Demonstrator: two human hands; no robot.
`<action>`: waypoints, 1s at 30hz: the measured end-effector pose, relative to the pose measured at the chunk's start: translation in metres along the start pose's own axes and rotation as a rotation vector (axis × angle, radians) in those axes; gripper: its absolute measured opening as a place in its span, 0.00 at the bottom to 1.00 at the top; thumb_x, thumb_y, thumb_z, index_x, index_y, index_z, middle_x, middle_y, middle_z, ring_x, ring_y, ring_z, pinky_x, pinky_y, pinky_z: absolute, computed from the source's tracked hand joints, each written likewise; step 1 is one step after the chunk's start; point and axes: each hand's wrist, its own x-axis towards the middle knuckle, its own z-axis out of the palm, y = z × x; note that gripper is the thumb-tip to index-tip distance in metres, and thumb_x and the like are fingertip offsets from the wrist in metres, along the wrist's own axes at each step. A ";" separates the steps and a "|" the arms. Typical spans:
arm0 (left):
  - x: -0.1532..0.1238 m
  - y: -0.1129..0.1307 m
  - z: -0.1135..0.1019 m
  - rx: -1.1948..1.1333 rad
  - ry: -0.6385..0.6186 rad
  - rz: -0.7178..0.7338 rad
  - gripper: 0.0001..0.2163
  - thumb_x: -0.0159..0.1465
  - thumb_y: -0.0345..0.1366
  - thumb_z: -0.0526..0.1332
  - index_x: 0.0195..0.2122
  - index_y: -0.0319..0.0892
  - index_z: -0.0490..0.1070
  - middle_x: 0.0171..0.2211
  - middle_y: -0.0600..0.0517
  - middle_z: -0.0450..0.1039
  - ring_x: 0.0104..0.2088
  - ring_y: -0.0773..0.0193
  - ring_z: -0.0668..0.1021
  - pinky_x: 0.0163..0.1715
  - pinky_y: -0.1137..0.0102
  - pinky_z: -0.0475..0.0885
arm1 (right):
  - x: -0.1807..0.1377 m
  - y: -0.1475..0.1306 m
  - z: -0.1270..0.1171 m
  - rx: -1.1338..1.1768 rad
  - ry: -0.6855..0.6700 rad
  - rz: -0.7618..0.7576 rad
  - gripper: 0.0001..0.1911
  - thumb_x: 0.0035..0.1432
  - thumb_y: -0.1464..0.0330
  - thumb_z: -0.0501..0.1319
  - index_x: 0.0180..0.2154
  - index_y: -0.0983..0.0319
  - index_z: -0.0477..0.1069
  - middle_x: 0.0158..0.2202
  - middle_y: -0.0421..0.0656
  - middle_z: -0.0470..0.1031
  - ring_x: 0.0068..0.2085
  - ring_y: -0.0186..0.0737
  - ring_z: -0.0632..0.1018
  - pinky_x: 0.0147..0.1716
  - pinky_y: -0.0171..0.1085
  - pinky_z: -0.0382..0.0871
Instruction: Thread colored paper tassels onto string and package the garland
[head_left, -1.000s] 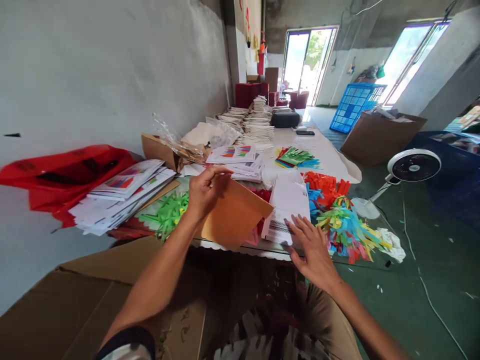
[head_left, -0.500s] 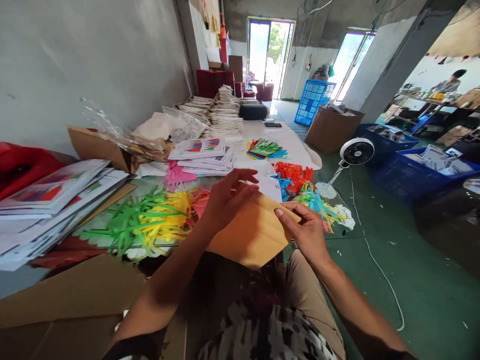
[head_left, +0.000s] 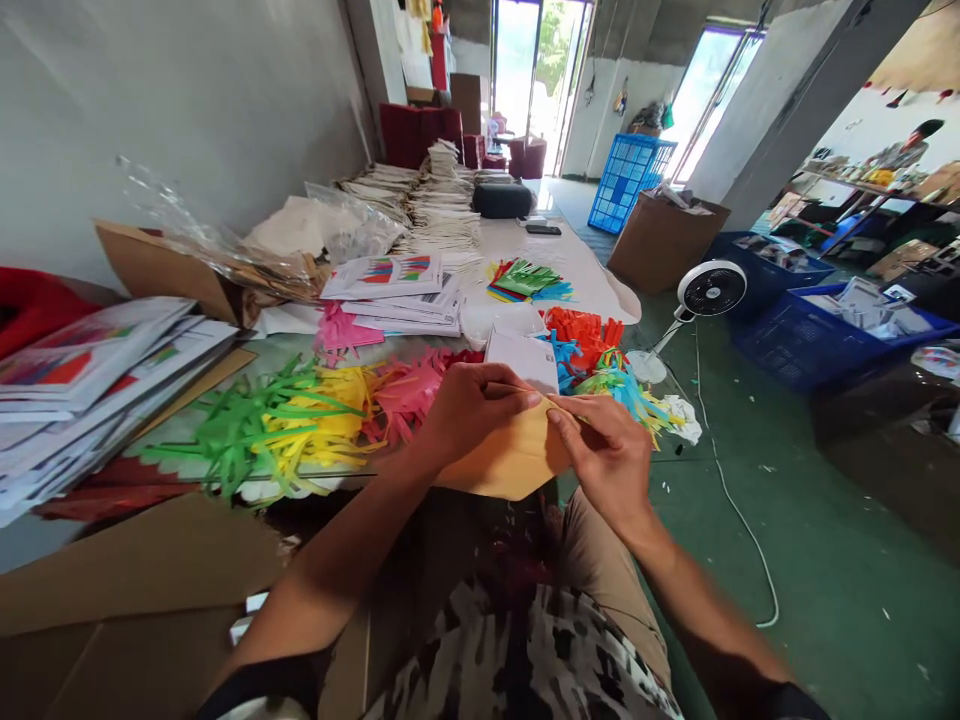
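Note:
An orange paper sheet (head_left: 502,462) spans the space between my hands at the table's near edge, its lower part hanging over my lap. My left hand (head_left: 480,405) is closed, pinching the sheet's top edge with thumb and fingers. Close beside it, my right hand (head_left: 611,440) pinches the same edge near its right end; the fingertips of both hands almost meet. Just behind the sheet lies a white printed packet (head_left: 521,358). Left of my hands are fringed paper strips in pink (head_left: 409,395), yellow (head_left: 322,415) and green (head_left: 240,425).
Red fringed strips (head_left: 585,330) and a fanned colored bundle (head_left: 529,280) lie beyond my hands. Printed packets (head_left: 401,295) are stacked mid-table, more packets (head_left: 97,390) at left. A white fan (head_left: 711,288) stands at right near blue crates (head_left: 810,335). Someone (head_left: 904,150) is far right.
My left hand has come down from above the sheet and now pinches its top edge beside my right hand. The sheet's lower edge has risen, and the view has tilted slightly down.

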 end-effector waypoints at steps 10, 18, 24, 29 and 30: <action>-0.001 -0.010 0.000 -0.054 -0.007 -0.047 0.15 0.50 0.45 0.77 0.30 0.38 0.82 0.25 0.52 0.79 0.24 0.68 0.73 0.24 0.74 0.62 | -0.017 0.012 0.003 -0.177 0.087 -0.251 0.18 0.66 0.73 0.65 0.53 0.47 0.80 0.45 0.41 0.85 0.44 0.43 0.84 0.46 0.47 0.74; -0.010 -0.010 -0.001 0.047 0.008 0.062 0.11 0.58 0.44 0.72 0.31 0.41 0.82 0.29 0.52 0.82 0.29 0.64 0.79 0.29 0.73 0.69 | -0.008 0.002 0.002 0.099 -0.004 0.071 0.10 0.64 0.65 0.69 0.47 0.53 0.82 0.42 0.41 0.86 0.44 0.44 0.84 0.48 0.46 0.77; -0.018 -0.013 0.000 0.106 -0.002 0.113 0.11 0.62 0.45 0.69 0.35 0.44 0.84 0.32 0.51 0.84 0.36 0.58 0.83 0.35 0.70 0.74 | -0.006 0.002 -0.002 0.103 -0.048 0.019 0.05 0.65 0.66 0.68 0.42 0.52 0.83 0.39 0.40 0.85 0.42 0.44 0.83 0.46 0.48 0.77; -0.017 -0.017 -0.001 0.045 -0.005 0.050 0.10 0.60 0.44 0.71 0.33 0.43 0.83 0.30 0.52 0.84 0.31 0.63 0.81 0.29 0.73 0.71 | -0.017 0.006 0.000 -0.099 0.062 -0.211 0.10 0.63 0.72 0.68 0.41 0.50 0.82 0.39 0.40 0.85 0.43 0.46 0.83 0.47 0.50 0.76; -0.017 -0.017 -0.001 0.048 -0.003 0.049 0.09 0.59 0.43 0.72 0.33 0.43 0.83 0.30 0.53 0.84 0.31 0.64 0.81 0.29 0.74 0.70 | -0.018 0.007 0.001 -0.116 0.060 -0.238 0.10 0.63 0.72 0.68 0.41 0.50 0.82 0.39 0.40 0.85 0.43 0.46 0.83 0.47 0.50 0.76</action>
